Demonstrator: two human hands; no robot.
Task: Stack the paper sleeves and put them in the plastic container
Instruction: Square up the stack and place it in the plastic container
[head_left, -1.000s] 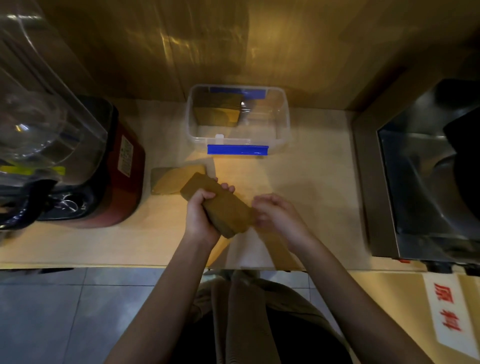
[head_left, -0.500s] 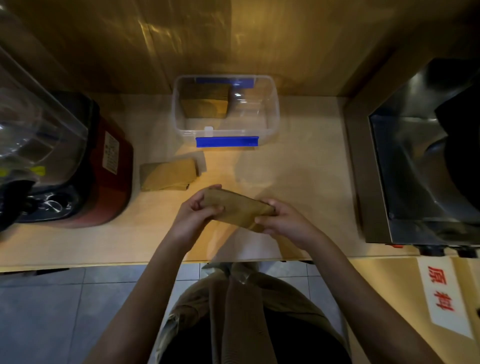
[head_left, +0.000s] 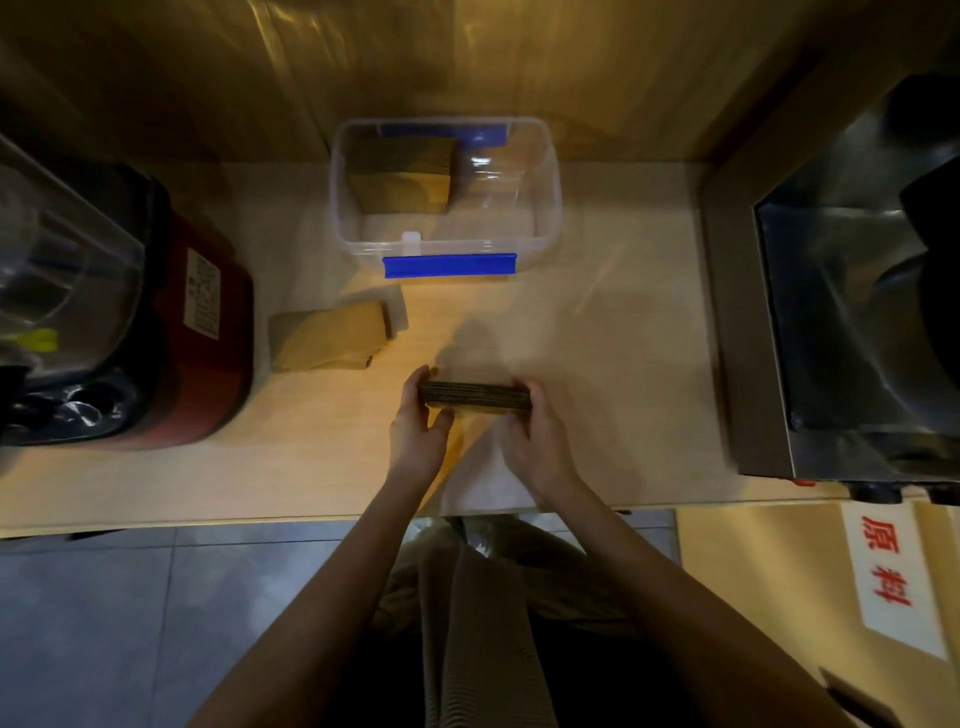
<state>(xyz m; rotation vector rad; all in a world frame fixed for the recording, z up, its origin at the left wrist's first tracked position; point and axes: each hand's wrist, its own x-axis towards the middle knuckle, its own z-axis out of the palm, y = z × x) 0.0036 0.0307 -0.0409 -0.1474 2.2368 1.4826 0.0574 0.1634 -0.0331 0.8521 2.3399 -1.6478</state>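
A stack of brown paper sleeves (head_left: 475, 398) stands on its long edge just above the counter, held at both ends. My left hand (head_left: 421, 423) grips its left end and my right hand (head_left: 535, 431) grips its right end. A clear plastic container (head_left: 550, 208) with blue clips sits at the back of the counter, with a block of brown sleeves (head_left: 400, 174) in its left half. Another loose pile of sleeves (head_left: 332, 338) lies flat on the counter, left of my hands.
A red and black appliance (head_left: 208, 332) with a clear jug stands at the left. A steel sink (head_left: 852, 291) fills the right side. White paper (head_left: 488, 478) lies at the counter's front edge under my hands. A wooden wall rises behind the container.
The stack has turned from a tilted hold in my left hand to level and edge-on between both hands. My right hand closed on its right end.
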